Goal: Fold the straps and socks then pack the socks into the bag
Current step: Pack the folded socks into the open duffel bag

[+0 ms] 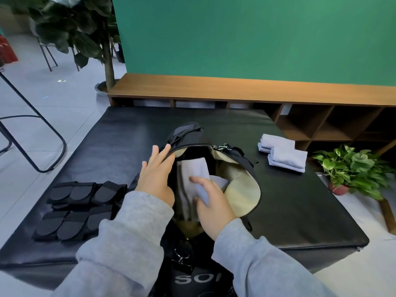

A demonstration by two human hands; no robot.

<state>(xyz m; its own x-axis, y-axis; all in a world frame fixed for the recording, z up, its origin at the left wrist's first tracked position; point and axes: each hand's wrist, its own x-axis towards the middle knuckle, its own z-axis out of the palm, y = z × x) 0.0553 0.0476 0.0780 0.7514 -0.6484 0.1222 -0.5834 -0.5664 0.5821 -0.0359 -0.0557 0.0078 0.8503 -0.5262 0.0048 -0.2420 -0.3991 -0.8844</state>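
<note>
While the left hand (156, 179) lies flat with straight fingers on the open black bag's (244, 168) zipper edge, the right hand (211, 202) pinches a folded pale sock (198, 168) inside the opening — above a sock already in there. Two more folded socks (282, 153) lie on the black mat (300, 211) to the right; folded black straps (79, 206) sit left.

Open bag (242, 189) lies at frame centre on the mat (300, 211). Folded straps (79, 209) lie lower left of it; two folded sock pairs (282, 152) upper right. One folded sock (196, 174) sits inside the bag.
</note>
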